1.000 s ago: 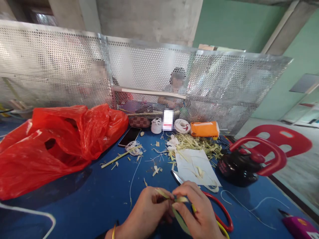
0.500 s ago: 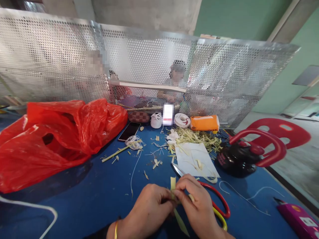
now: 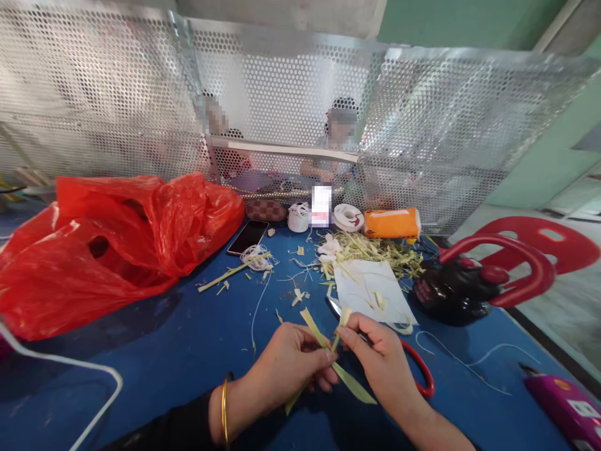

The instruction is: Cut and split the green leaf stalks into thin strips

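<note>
Pale green leaf strips (image 3: pixel 353 382) cross between my hands at the front middle of the blue table. My left hand (image 3: pixel 293 357) pinches them near their crossing, with thumb over fingers. One strip end points up and away, and another hangs below my left palm. My right hand (image 3: pixel 378 351) pinches the upper end of a strip, slightly above and right of my left fingers. Scissors (image 3: pixel 417 369) with a red handle lie partly under my right hand, their blade tip showing beyond it. Just past the blade is a white paper sheet (image 3: pixel 370 282) with leaf scraps on it.
A red plastic bag (image 3: pixel 141 232) fills the left side. A phone (image 3: pixel 248 238), tangled white string (image 3: pixel 256 257), a tape roll (image 3: pixel 349 218), an orange packet (image 3: pixel 392 223) and shredded leaf (image 3: pixel 389 252) lie farther back. On the right are a black kettle (image 3: pixel 451 294) and a purple device (image 3: pixel 563 404). A perforated screen (image 3: pixel 282 94) stands behind.
My hands have drawn slightly apart, the right one moving up and right with a strip end. The crossed strips now show more between them. The view has shifted a little.
</note>
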A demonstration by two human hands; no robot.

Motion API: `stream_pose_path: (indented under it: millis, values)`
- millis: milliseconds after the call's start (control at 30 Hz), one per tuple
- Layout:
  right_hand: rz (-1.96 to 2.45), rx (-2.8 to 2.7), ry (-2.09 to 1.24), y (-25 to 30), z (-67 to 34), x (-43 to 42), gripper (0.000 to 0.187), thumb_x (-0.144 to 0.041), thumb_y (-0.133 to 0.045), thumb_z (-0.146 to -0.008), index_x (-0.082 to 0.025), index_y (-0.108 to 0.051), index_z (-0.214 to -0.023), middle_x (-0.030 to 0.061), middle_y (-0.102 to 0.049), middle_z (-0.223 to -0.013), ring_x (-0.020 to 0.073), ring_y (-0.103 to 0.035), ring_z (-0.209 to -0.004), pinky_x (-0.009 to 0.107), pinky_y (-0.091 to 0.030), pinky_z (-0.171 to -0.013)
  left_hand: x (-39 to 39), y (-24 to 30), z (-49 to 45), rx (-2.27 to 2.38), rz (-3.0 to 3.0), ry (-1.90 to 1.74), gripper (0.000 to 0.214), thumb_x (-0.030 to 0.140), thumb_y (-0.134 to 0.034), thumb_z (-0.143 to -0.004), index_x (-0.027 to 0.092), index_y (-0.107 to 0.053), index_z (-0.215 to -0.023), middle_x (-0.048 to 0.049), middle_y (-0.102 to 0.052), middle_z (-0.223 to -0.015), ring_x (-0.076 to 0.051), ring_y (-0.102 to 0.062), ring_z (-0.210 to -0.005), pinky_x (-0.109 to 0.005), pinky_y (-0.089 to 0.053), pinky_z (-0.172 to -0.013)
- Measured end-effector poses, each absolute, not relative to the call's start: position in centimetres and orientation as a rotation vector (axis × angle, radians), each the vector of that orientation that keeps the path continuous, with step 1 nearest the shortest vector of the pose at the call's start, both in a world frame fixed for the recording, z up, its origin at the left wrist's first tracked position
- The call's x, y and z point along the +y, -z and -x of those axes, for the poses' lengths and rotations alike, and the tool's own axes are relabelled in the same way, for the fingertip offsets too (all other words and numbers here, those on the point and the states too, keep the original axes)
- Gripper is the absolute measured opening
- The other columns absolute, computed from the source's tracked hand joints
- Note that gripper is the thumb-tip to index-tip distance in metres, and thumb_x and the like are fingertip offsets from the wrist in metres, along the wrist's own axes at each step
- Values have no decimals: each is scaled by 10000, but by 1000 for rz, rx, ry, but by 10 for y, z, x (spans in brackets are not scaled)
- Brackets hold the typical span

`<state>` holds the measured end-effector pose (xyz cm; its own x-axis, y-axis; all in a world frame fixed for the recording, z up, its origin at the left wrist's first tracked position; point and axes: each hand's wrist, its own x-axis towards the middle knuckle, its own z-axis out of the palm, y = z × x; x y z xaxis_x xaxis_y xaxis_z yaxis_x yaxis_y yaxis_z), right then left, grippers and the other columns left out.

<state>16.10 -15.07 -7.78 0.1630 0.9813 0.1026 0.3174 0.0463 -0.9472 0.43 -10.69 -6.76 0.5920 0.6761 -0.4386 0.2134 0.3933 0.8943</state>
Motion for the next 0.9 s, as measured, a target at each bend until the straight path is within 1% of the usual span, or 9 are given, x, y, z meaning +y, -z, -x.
stream_pose_path:
  millis: [100,200,267,367,500,633,700,800,900]
  values:
    - [1468,-1329,-816,80,-162,-151,292,-357,-565,-838,-189,-493,-610,-28,-488,-577,127,-438,-580,227,-379,-562,-108,66,-4,910,-1190,-347,239,349,-653,-703,110,-663,-705,-51,-685,-605,-112,-600,-501,-190,-387,-459]
    - [1434,-1350,-883,77,-165,-149,303,-390,-512,-877,-185,-541,-655,-9,-545,-615,141,-499,-619,235,-410,-602,-107,65,-4,954,-1122,-402,254,351,-665,-705,110,-679,-783,-51,-694,-632,-116,-619,-528,-186,-395,-468]
    - [1419,-1384,-936,74,-166,-149,302,-419,-473,-898,-187,-584,-741,0,-581,-660,151,-536,-649,238,-425,-615,-104,64,-3,971,-1052,-473,283,361,-655,-725,107,-676,-848,-59,-706,-680,-121,-640,-556,-189,-415,-484]
    - [1503,-1507,-853,73,-165,-151,267,-441,-509,-881,-196,-607,-839,-1,-606,-701,152,-541,-647,237,-413,-594,-99,62,-1,984,-955,-620,281,327,-640,-751,103,-651,-921,-76,-723,-762,-125,-659,-597,-199,-451,-528]
    - [1580,-1641,-610,78,-163,-155,308,-415,-488,-900,-190,-599,-721,-7,-580,-621,141,-513,-581,238,-379,-558,-97,60,-1,1027,-931,-690,219,218,-628,-756,96,-627,-938,-68,-721,-744,-121,-659,-599,-190,-448,-520]
    - [1551,-1665,-552,81,-162,-156,346,-401,-471,-913,-192,-587,-663,-7,-570,-589,143,-524,-572,238,-392,-554,-97,63,-3,1059,-934,-705,194,202,-614,-772,96,-621,-934,-55,-710,-709,-122,-656,-591,-190,-442,-502]
    - [1531,-1646,-569,81,-162,-155,303,-385,-466,-920,-200,-616,-733,-1,-618,-655,151,-566,-628,236,-424,-595,-96,64,-2,1063,-923,-712,193,214,-613,-778,99,-627,-932,-66,-715,-734,-123,-658,-597,-191,-444,-506]
    - [1497,-1499,-501,79,-166,-152,221,-359,-471,-927,-222,-644,-913,15,-677,-841,166,-622,-785,241,-467,-703,-95,64,0,1017,-918,-682,224,279,-613,-787,106,-638,-927,-92,-725,-798,-131,-667,-609,-203,-457,-526]
    - [1455,-1414,-298,77,-173,-151,178,-312,-494,-922,-232,-652,-940,33,-664,-910,178,-616,-849,255,-472,-717,-96,63,0,982,-993,-588,266,367,-595,-792,111,-641,-850,-95,-721,-789,-131,-656,-580,-211,-451,-515]
